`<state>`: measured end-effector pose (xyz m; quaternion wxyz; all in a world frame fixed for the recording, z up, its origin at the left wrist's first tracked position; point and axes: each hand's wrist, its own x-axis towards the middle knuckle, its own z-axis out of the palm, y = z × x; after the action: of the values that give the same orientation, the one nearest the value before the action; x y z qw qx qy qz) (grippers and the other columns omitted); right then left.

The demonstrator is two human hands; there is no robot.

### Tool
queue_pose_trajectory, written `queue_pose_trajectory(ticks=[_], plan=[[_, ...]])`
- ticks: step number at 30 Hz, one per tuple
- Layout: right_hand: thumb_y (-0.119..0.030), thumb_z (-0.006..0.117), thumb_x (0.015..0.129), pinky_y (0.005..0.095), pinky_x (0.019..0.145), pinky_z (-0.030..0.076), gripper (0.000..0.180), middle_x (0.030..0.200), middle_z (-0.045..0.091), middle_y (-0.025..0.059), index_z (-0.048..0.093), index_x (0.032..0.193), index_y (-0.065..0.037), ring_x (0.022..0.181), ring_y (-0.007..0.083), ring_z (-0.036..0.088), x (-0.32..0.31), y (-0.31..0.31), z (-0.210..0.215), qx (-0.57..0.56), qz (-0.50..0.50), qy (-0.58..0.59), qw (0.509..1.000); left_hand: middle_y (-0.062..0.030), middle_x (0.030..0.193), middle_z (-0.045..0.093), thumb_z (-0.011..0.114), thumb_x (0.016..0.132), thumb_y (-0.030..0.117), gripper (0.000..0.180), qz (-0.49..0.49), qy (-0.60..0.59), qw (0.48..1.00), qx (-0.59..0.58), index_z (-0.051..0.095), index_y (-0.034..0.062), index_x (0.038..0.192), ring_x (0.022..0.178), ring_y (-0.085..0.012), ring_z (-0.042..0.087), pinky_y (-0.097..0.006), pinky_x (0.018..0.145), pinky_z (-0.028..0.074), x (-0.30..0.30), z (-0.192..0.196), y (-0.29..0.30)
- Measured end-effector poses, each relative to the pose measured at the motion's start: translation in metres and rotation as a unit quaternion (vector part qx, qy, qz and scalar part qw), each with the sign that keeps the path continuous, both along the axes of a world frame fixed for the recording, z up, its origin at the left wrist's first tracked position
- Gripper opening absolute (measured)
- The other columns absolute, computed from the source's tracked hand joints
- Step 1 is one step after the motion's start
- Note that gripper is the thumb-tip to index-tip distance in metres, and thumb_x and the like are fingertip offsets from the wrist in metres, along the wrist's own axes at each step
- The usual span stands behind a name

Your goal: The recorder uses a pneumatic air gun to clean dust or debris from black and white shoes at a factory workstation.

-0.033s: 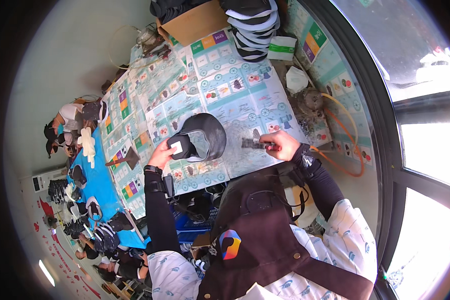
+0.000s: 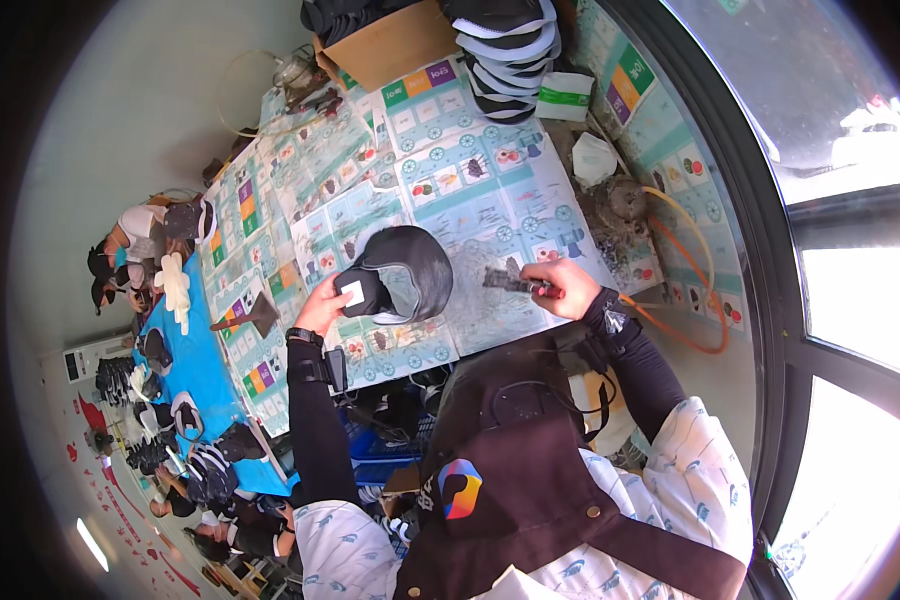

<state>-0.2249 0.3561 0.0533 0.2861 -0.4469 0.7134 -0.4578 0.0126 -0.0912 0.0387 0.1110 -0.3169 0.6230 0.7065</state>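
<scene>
From the head view, the left hand [image 2: 322, 308] gripped a dark shoe upper [image 2: 402, 272] by its edge over the paper-covered counter [image 2: 470, 215], while the right hand [image 2: 568, 288] closed around a dark tool [image 2: 510, 281] just beside it (no shift showed between the pictures).

Black shoe upper [image 2: 400, 275] — grey lining; teal-patterned table cover [image 2: 470, 200].
</scene>
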Motion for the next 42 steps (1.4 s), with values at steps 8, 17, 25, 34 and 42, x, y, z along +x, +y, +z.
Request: queue_pose_trajectory(ticks=[8, 17, 25, 34, 42], plan=[[-0.004, 0.062, 0.072, 0.0486, 0.065, 0.048, 0.025, 0.072, 0.063, 0.0202, 0.065, 0.097, -0.004, 0.073, 0.0415, 0.064, 0.001, -0.016, 0.015, -0.059, 0.042, 0.026, 0.997, -0.0048, 0.112, 0.066, 0.064, 0.092, -0.002, 0.042, -0.099, -0.005, 0.987, -0.125, 0.053, -0.0008, 0.132, 0.1, -0.0127, 0.062, -0.027, 0.089, 0.051, -0.024, 0.005, -0.007], [-0.002, 0.062, 0.073, 0.0435, 0.061, 0.047, 0.027, 0.072, 0.062, 0.0198, 0.065, 0.1, -0.004, 0.067, 0.0394, 0.062, -0.003, -0.019, 0.018, -0.046, 0.069, -0.002, 0.997, -0.0111, 0.101, 0.069, 0.065, 0.09, 0.002, 0.031, -0.23, -0.031, 0.91, -0.344, 0.062, 0.0041, 0.12, 0.095, -0.0217, 0.067, -0.034, 0.087, 0.05, -0.054, 0.037, 0.03], [-0.004, 0.062, 0.071, 0.0447, 0.063, 0.048, 0.026, 0.07, 0.061, 0.0179, 0.064, 0.097, -0.004, 0.07, 0.0395, 0.063, -0.006, -0.022, 0.021, -0.024, 0.052, -0.005, 0.998, -0.0123, 0.103, 0.069, 0.066, 0.089, 0.004, 0.029, -0.256, -0.008, 0.901, -0.351, 0.062, 0.0044, 0.118, 0.097, -0.0247, 0.067, -0.036, 0.088, 0.05, -0.047, 0.026, 0.03], [-0.007, 0.063, 0.072, 0.0454, 0.065, 0.048, 0.024, 0.075, 0.063, 0.0172, 0.064, 0.096, -0.005, 0.075, 0.0397, 0.065, -0.009, -0.011, 0.002, 0.02, 0.065, 0.005, 0.998, -0.0093, 0.103, 0.069, 0.066, 0.09, 0.006, 0.028, -0.244, -0.014, 0.91, -0.335, 0.063, 0.0045, 0.118, 0.096, -0.0199, 0.065, -0.035, 0.089, 0.05, -0.04, 0.015, 0.024], [-0.006, 0.06, 0.071, 0.0449, 0.067, 0.047, 0.02, 0.072, 0.06, 0.0182, 0.061, 0.091, -0.004, 0.073, 0.0406, 0.062, -0.005, -0.006, -0.015, 0.043, 0.079, -0.003, 0.996, -0.0086, 0.102, 0.068, 0.065, 0.09, 0.003, 0.028, -0.219, -0.007, 0.938, -0.267, 0.062, 0.0029, 0.118, 0.096, -0.0176, 0.064, -0.033, 0.089, 0.05, -0.027, 0.0, 0.017]])
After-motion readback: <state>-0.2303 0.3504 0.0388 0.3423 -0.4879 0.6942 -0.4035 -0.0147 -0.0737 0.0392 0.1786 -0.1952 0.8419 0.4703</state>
